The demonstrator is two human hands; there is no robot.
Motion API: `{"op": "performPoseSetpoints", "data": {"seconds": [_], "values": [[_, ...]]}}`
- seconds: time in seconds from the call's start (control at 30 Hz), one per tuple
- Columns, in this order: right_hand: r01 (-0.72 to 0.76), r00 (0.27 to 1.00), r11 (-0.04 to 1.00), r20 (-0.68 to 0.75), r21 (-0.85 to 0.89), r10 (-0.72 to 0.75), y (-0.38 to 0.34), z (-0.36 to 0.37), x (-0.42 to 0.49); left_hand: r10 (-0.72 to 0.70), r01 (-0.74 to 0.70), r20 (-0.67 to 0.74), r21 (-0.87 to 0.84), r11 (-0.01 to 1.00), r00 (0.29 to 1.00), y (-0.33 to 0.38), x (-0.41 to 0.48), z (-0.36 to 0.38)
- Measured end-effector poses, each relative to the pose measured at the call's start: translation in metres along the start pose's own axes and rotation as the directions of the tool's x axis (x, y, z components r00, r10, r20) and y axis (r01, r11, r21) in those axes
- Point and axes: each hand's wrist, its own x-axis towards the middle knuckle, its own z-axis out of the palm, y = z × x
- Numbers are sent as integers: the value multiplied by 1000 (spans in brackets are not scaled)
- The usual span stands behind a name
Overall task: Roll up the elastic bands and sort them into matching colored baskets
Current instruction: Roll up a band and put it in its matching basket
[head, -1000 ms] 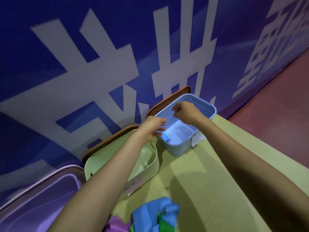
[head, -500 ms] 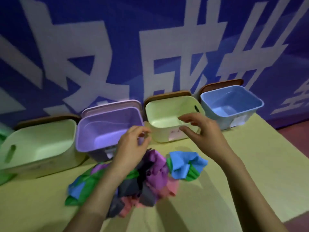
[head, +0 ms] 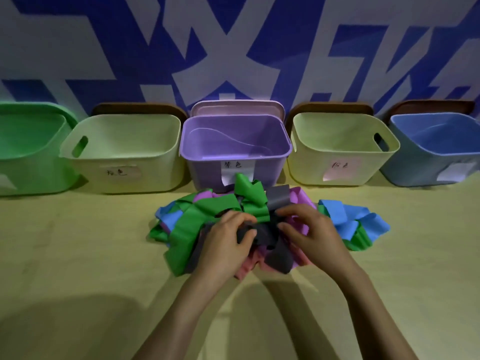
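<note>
A tangled pile of elastic bands lies on the yellow table, with green (head: 192, 224), blue (head: 348, 219), purple (head: 298, 201), pink (head: 249, 266) and dark grey (head: 278, 253) bands mixed together. My left hand (head: 226, 245) pinches a dark grey band in the middle of the pile. My right hand (head: 309, 232) grips the same grey band just to the right. Behind the pile stand a green basket (head: 31, 175), a cream basket (head: 124, 178), a purple basket (head: 233, 154), a second cream basket (head: 337, 172) and a blue basket (head: 426, 172).
The baskets stand in a row against a blue and white wall. Each has a paper label on its front, and lids lean behind them. The yellow table (head: 78, 255) stretches out on both sides of the pile and toward me.
My hands left the blue basket at the right, came back over the pile and dropped onto it. Both now hold a dark grey band. The view swung left to centre on the purple basket.
</note>
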Motion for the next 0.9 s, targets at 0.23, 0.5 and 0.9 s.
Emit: {"op": "performPoseSetpoints", "data": {"seconds": [0.23, 0.5, 0.9], "values": [[91, 989, 996, -115, -8, -91, 11, 7, -29, 100, -100, -41, 3, 995, 994, -3, -27, 30], [20, 984, 999, -178, 45, -12, 21, -9, -56, 129, -128, 58, -8, 992, 990, 30, -30, 51], [-371, 928, 884, -64, -285, 368, 95, -69, -2, 66, -71, 205, 15, 997, 976, 84, 27, 101]]}}
